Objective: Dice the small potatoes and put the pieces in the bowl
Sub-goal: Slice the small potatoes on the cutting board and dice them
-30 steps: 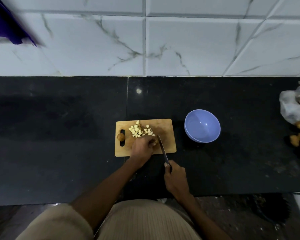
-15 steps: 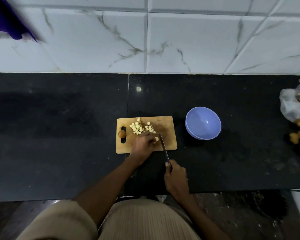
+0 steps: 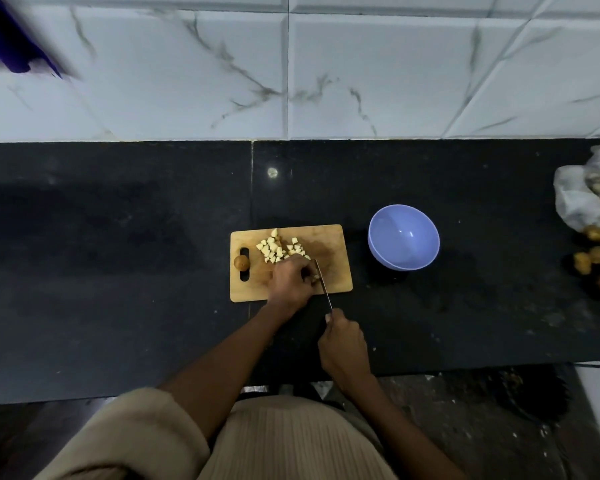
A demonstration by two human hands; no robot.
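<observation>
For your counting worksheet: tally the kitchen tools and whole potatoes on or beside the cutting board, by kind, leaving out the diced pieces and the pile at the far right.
Cutting board: 1
Knife: 1
Bowl: 1
Whole potato on the board: 1
Total: 4

A single head-worn wide-angle view looks steeply down from above the person's chest onto the black stone counter, facing the white marble-veined wall tiles. The rectangular wooden cutting board sits mid-frame, at arm's reach.
</observation>
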